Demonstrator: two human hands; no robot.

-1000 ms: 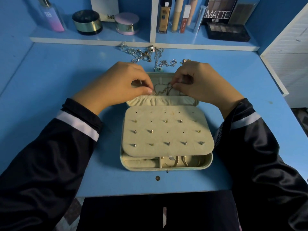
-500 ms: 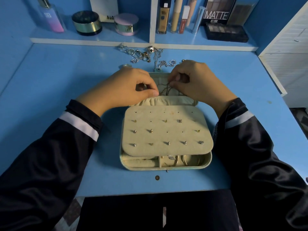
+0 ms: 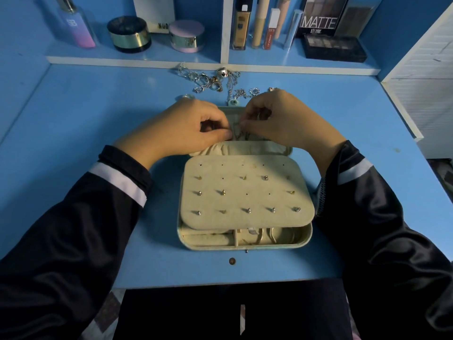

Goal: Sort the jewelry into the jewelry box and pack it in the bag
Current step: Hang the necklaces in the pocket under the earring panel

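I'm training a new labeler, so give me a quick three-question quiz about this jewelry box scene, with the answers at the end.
1. True or false: every hole in the earring panel of the jewelry box holds a stud.
2. Where is the loose jewelry pile? A on the shelf; B on the desk behind the box; C in front of the box.
3. What do the left hand and right hand pinch?
Key: 1 false, the top row is bare. 2 B. 3 a thin chain.
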